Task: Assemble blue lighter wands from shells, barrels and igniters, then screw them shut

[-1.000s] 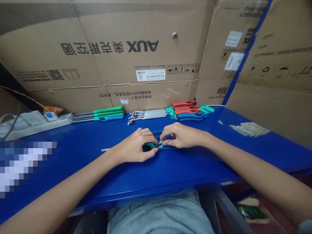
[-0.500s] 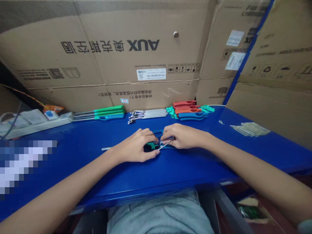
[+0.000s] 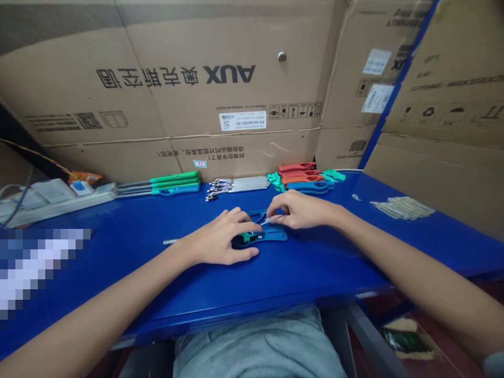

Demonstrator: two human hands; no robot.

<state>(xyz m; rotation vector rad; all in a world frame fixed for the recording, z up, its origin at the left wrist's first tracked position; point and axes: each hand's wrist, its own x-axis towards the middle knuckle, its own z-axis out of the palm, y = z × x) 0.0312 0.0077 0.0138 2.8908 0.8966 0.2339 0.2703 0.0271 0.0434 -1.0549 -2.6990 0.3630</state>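
Left fingers [image 3: 240, 216] curled over a green lighter handle [image 3: 246, 238], long axis crosswise; right fingers [image 3: 277, 206] pinching a thin metal rod [image 3: 273, 220]

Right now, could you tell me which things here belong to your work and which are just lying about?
In use: left hand on green part; right hand pinching thin wire; blue casing.
Lying about: green handles; metal rods; red and blue handles; clear tubes; power strip.

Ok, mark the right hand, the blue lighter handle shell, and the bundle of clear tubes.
Right hand [image 3: 302, 210]: head view, on the back of the hand.
Blue lighter handle shell [image 3: 277, 235]: head view, on its exposed right end.
Bundle of clear tubes [image 3: 402, 208]: head view, on the bundle's middle.
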